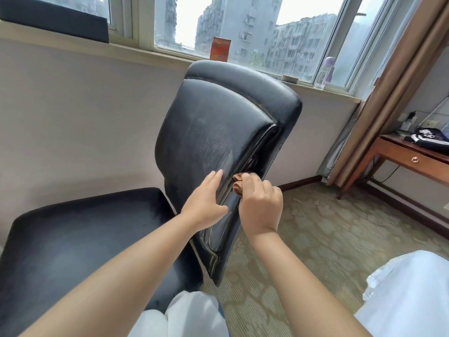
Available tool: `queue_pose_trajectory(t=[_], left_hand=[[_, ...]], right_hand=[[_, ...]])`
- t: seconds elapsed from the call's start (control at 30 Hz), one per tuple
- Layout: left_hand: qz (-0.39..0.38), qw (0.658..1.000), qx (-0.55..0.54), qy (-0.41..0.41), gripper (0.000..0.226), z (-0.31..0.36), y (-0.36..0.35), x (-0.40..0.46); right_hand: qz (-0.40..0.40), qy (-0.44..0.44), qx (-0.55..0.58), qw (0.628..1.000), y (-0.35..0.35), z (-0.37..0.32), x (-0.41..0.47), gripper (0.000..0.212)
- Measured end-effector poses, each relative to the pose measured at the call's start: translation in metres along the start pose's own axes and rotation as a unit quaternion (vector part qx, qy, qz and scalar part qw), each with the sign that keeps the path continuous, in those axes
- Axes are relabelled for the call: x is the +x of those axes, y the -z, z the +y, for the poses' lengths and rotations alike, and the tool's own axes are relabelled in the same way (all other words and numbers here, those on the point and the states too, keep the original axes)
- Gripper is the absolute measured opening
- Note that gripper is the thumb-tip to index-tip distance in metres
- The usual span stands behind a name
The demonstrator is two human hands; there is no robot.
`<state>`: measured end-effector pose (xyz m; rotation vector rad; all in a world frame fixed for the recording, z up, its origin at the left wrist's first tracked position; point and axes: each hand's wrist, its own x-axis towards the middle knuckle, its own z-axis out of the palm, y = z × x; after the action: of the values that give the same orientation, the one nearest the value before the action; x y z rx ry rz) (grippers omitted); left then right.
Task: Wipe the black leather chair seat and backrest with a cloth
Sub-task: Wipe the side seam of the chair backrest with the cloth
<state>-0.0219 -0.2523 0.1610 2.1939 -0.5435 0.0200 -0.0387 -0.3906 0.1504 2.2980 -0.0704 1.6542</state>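
Observation:
The black leather chair stands in the middle, its tall backrest [218,132] turned toward the window and its seat [80,239] at lower left. My left hand [206,198] lies flat with straight fingers on the lower backrest. Right beside it, my right hand [261,205] grips a small crumpled brown cloth [238,184] and holds it against the backrest's right edge seam. Most of the cloth is hidden inside my fist.
A windowsill behind the chair carries an orange box [220,49], a small tin [289,78] and a purple-capped bottle [325,72]. A curtain [393,98] and wooden desk [410,161] stand at the right. Patterned carpet [328,234] covers the floor. White fabric [408,295] lies at lower right.

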Motion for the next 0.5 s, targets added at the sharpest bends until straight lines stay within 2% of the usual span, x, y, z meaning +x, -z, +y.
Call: queue_pose_trajectory(t=[0.17,0.3,0.4,0.5], left_hand=[[-0.021,1.0,0.017,0.001,0.088,-0.001,0.009,-0.002],[-0.031,0.999,0.023,-0.002,0.085,0.001,0.015,-0.004],[-0.025,0.999,0.021,-0.007,0.084,0.001,0.013,-0.004],[-0.015,1.0,0.018,-0.008,0.085,-0.001,0.008,-0.004]], right_hand=[[-0.024,0.033,0.006,0.999,0.005,0.0,-0.007,0.027],[0.037,0.023,0.02,0.999,0.013,0.01,0.02,0.045],[0.068,0.022,0.003,0.997,0.013,0.019,0.047,0.027],[0.044,0.013,0.014,0.999,0.007,0.016,0.043,0.014]])
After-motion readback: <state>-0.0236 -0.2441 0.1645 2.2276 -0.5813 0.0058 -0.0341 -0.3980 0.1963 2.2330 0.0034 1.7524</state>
